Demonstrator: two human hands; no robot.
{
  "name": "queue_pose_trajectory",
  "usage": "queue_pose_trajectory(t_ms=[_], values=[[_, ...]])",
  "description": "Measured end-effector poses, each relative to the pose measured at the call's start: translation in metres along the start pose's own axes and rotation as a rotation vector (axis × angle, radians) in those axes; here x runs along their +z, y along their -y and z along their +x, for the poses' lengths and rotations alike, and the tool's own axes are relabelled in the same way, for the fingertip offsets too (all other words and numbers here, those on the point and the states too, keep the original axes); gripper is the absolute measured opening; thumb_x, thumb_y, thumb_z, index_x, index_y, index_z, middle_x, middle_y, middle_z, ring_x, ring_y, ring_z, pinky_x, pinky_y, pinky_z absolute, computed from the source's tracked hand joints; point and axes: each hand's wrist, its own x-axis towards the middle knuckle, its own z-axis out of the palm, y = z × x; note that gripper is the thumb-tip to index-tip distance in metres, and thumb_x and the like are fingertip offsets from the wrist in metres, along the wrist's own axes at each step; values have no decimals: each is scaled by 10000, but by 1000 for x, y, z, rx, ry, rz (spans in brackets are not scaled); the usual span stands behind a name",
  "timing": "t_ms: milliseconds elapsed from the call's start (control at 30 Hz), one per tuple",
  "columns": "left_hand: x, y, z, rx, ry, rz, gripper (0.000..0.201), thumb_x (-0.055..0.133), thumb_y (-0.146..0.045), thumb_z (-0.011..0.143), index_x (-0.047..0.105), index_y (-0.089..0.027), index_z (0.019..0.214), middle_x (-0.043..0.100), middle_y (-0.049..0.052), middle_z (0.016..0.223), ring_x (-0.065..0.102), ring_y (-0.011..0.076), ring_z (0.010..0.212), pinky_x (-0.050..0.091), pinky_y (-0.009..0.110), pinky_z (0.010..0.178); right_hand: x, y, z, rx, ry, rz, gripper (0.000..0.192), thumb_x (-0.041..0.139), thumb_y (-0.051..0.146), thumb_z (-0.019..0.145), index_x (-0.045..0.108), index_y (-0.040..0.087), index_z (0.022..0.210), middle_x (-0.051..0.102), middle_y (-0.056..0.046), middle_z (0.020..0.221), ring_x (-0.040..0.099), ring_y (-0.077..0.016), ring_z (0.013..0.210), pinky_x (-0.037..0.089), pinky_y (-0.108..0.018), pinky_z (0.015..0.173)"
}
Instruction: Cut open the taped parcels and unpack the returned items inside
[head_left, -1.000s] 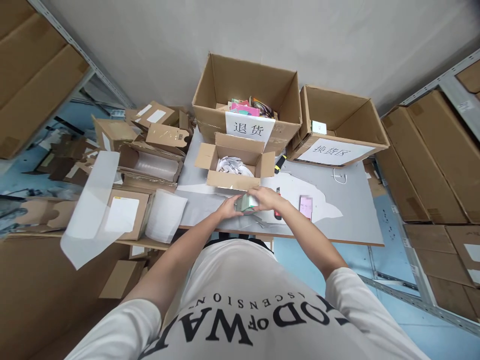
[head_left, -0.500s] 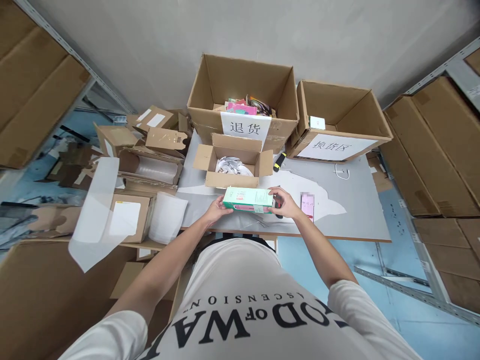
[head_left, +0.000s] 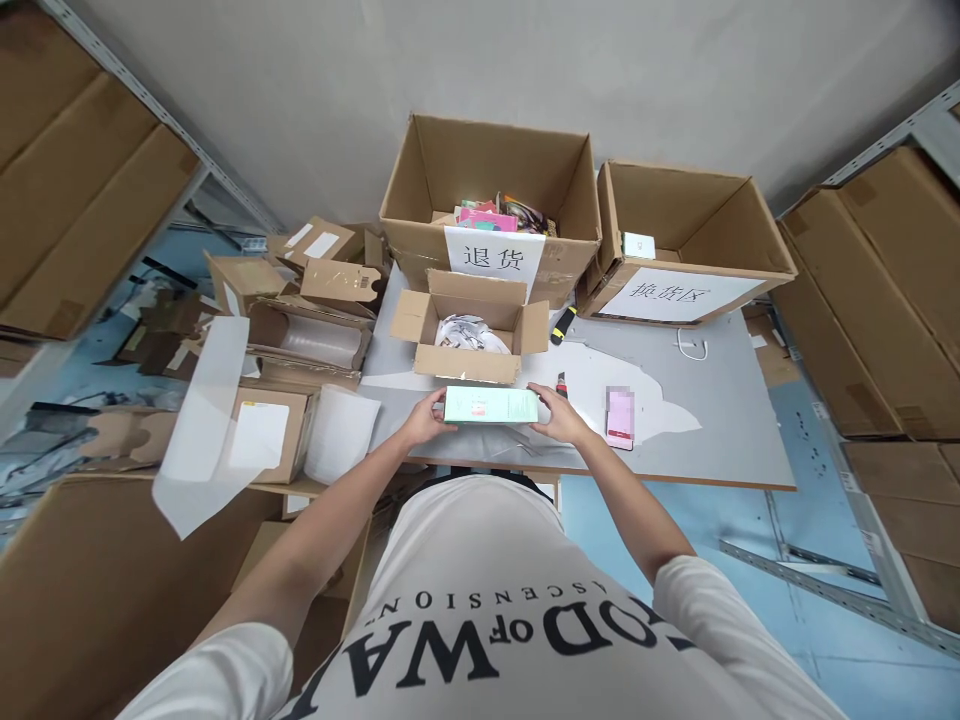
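Observation:
A long mint-green product box is held level between both hands, close to the table's front edge. My left hand grips its left end, and my right hand grips its right end. Just behind it stands an open small carton with crumpled white paper inside. A red-and-black box cutter lies just beyond my right hand. To the right of that is a phone with a pink screen, lying on white paper on the grey table.
Two large labelled cartons stand at the back: one with colourful packages inside, another with a small white box. A black-and-yellow cutter and a white cable lie before them. Opened cartons and foam sheets crowd the left.
The green box has tilted so its printed broad face shows and its pink-green side no longer does. Both hands remain on its ends. The red box cutter is now less covered.

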Motion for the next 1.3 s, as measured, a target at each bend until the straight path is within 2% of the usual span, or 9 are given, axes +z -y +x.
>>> queue_pose_trajectory(t_ms=[333, 433, 600, 700, 833, 933, 1100, 1233, 1300], values=[[1, -7, -7, 79, -14, 217, 920, 870, -217, 385, 520, -203, 1236, 575, 68, 1108, 630, 114, 674, 551, 393, 765, 8, 0, -1, 19, 9, -80, 784, 698, 184, 654, 405, 190, 1381, 487, -150, 1356, 453, -308, 1273, 353, -507, 1068], [1, -23, -11, 132, 23, 310, 860, 868, -222, 411, 538, -192, 1204, 588, 80, 1099, 640, 170, 811, 545, 392, 807, 14, -5, -2, 40, 15, -37, 749, 708, 163, 638, 435, 184, 1336, 501, -146, 1327, 491, -294, 1234, 378, -482, 1051], [10, -53, -13, 306, 86, 428, 744, 860, -277, 467, 562, -202, 1145, 510, 114, 1267, 540, 279, 1152, 529, 389, 885, 29, -14, 3, 99, 19, 5, 725, 739, 165, 621, 455, 189, 1288, 528, -126, 1271, 522, -274, 1188, 408, -451, 1023], [21, -61, -11, 340, 124, 420, 752, 850, -266, 491, 546, -191, 1174, 542, 120, 1245, 555, 285, 1145, 508, 421, 929, 42, -19, 9, 127, 5, 20, 721, 745, 157, 614, 464, 176, 1278, 524, -136, 1272, 517, -274, 1196, 412, -450, 1019], [36, -60, -5, 344, 121, 417, 769, 848, -259, 472, 555, -173, 1178, 587, 118, 1185, 596, 290, 1072, 524, 432, 902, 53, -21, 10, 183, 29, 1, 762, 746, 164, 622, 439, 161, 1320, 476, -166, 1354, 461, -295, 1277, 367, -475, 1068], [47, -59, 1, 378, 125, 493, 744, 829, -247, 475, 578, -169, 1171, 595, 110, 1156, 602, 288, 1037, 551, 408, 845, 48, -15, 1, 179, -12, -22, 709, 694, 170, 691, 430, 158, 1349, 443, -171, 1407, 409, -291, 1330, 336, -484, 1101], [64, -62, 10, 425, 158, 632, 717, 799, -202, 487, 593, -186, 1173, 611, 90, 1132, 591, 291, 1036, 554, 386, 823, 20, 19, -15, 69, -252, -58, 490, 550, 301, 863, 473, 211, 1339, 540, -133, 1335, 487, -260, 1268, 376, -488, 1079], [73, -55, 16, 426, 163, 632, 730, 822, -258, 484, 590, -177, 1172, 610, 99, 1140, 592, 299, 1040, 548, 395, 826, 11, 43, -7, -110, -169, -104, 561, 591, 381, 855, 460, 194, 1368, 483, -140, 1403, 418, -250, 1333, 355, -441, 1110], [76, -49, 16, 412, 181, 620, 748, 831, -301, 490, 582, -170, 1183, 608, 107, 1148, 592, 301, 1048, 551, 391, 817, 11, 48, 1, -140, -108, -141, 599, 607, 395, 847, 452, 170, 1379, 457, -154, 1425, 382, -256, 1359, 334, -434, 1124]])
